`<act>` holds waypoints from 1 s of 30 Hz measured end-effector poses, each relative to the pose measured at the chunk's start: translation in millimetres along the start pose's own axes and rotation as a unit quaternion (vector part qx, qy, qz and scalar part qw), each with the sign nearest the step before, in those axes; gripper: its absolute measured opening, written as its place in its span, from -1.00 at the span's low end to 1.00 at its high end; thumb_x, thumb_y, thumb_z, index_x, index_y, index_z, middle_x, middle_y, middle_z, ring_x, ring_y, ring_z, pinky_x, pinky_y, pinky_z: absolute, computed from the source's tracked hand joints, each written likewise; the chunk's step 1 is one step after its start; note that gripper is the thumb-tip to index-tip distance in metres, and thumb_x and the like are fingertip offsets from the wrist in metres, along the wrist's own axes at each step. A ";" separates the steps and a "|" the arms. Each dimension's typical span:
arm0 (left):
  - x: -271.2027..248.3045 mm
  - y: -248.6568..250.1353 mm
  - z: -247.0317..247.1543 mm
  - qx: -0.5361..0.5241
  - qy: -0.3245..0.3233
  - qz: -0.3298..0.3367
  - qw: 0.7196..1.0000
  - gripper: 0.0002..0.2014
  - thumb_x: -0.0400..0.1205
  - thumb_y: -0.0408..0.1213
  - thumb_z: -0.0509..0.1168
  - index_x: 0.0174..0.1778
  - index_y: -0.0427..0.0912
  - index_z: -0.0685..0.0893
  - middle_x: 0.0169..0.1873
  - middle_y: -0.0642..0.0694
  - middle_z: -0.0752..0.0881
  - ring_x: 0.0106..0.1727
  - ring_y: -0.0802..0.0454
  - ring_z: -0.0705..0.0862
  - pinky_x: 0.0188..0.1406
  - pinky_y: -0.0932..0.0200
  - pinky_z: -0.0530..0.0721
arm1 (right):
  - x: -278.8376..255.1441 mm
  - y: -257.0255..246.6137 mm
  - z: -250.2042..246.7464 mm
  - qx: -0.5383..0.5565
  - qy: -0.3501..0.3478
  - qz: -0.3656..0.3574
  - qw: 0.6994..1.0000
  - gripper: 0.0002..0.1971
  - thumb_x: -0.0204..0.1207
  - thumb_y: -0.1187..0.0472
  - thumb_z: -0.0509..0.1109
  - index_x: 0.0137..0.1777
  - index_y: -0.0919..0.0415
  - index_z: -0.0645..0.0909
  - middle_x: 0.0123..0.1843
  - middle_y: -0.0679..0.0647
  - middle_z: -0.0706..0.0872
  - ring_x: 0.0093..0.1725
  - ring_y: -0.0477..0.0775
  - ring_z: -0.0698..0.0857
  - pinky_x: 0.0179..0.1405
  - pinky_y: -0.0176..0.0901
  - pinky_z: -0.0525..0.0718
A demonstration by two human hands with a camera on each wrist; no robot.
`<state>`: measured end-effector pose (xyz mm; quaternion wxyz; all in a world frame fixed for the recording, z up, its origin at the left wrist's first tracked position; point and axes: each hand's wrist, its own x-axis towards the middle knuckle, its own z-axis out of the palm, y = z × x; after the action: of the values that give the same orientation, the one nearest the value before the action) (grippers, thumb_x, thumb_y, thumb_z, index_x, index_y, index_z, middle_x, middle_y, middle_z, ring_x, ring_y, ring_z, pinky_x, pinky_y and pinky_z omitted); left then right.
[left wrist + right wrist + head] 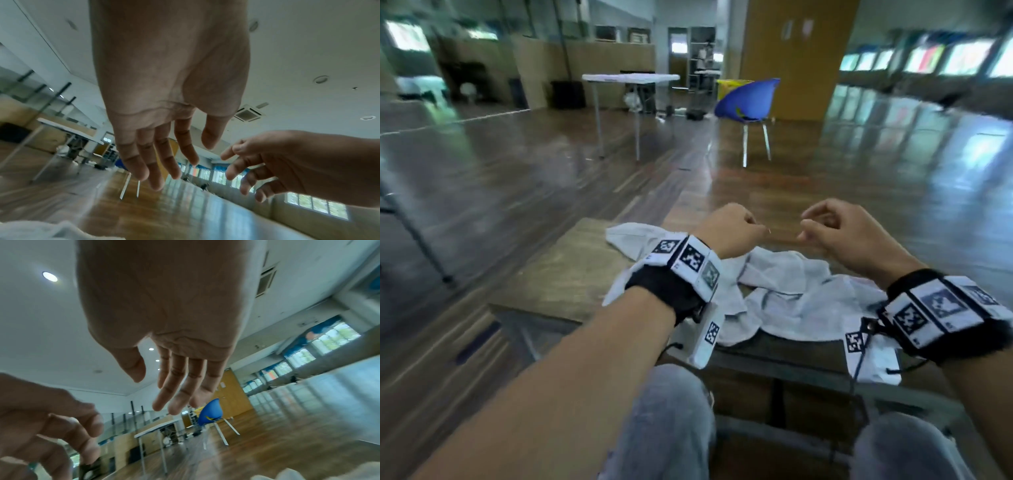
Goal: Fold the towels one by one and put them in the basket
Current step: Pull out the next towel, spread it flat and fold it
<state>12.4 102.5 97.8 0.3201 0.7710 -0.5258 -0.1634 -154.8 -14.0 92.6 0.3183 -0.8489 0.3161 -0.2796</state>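
Crumpled white towels [791,294] lie spread over a low wooden table [565,270] in front of me, and one end [633,236] reaches toward the far left. My left hand [755,229] and right hand [808,230] hover side by side above the towels, a short gap between them, fingers loosely curled and holding nothing. In the left wrist view the left hand [185,162] hangs relaxed with the right hand [242,164] beside it. The right wrist view shows the right hand [150,391] empty too. No basket is in view.
A blue chair [748,102] and a white folding table [630,78] stand further off on the glossy wooden floor [893,178]. My knees in grey jeans [671,428] are tucked against the near table edge. A dark metal leg [414,233] slants at the left.
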 end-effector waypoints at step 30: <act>105.3 -15.1 205.0 -0.033 -0.071 0.261 0.962 -0.92 0.63 -0.28 0.36 -0.10 -0.12 0.57 -0.31 0.01 0.66 -0.26 0.07 0.62 -0.27 0.14 0.56 | -22.9 196.0 -23.7 -0.108 0.282 0.071 0.951 -0.76 0.52 0.36 0.16 0.04 0.04 0.54 -0.17 -0.06 0.64 -0.16 0.01 0.56 -0.16 -0.21 0.42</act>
<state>-56.1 -56.3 -55.5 0.3390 0.5825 -0.7243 -0.1454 -255.8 -123.4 -39.0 0.1411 -0.7401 0.4808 -0.4486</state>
